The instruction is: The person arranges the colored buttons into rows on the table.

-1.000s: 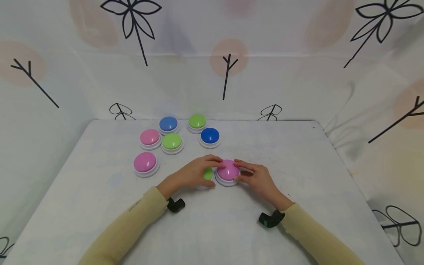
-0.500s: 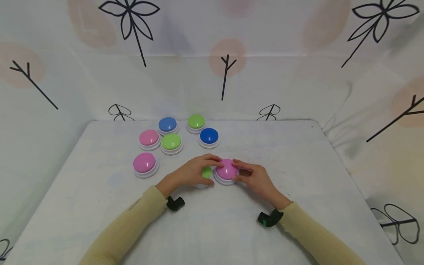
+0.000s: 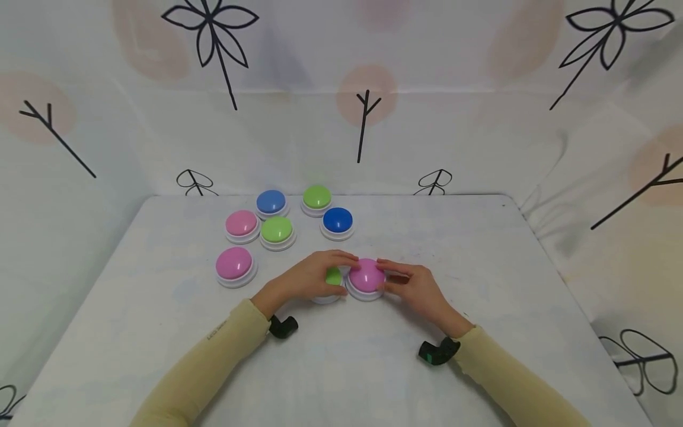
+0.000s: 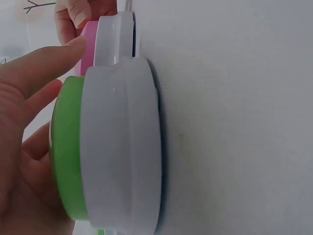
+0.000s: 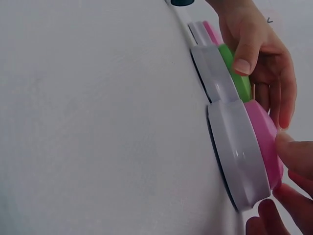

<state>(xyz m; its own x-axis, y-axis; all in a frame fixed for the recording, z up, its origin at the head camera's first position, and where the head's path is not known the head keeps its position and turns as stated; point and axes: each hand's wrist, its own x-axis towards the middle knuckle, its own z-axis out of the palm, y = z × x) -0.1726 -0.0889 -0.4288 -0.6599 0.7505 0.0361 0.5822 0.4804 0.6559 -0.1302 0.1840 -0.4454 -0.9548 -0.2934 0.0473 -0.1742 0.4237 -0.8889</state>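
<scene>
the pink domed button (image 3: 367, 276) sat upright on its round white base (image 5: 238, 152); the green button (image 4: 69, 147), upright and white-based, touched the pink domed button's left side.

On the table (image 3: 352, 373) I see one button (image 3: 367, 276) just below frame centre, between left hand (image 3: 315, 276) and right hand (image 3: 418, 290); a neighbouring button (image 3: 334, 277) immediately left; six other buttons (image 3: 276, 229) farther left and above.

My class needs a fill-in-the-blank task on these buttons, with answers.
The right hand touches one of ____ pink buttons in the head view.
There, the left hand partly hides a green button, to the ____ of the touched pink one.
That view also shows ____ blue buttons.
Missing words: three; left; two.
</scene>
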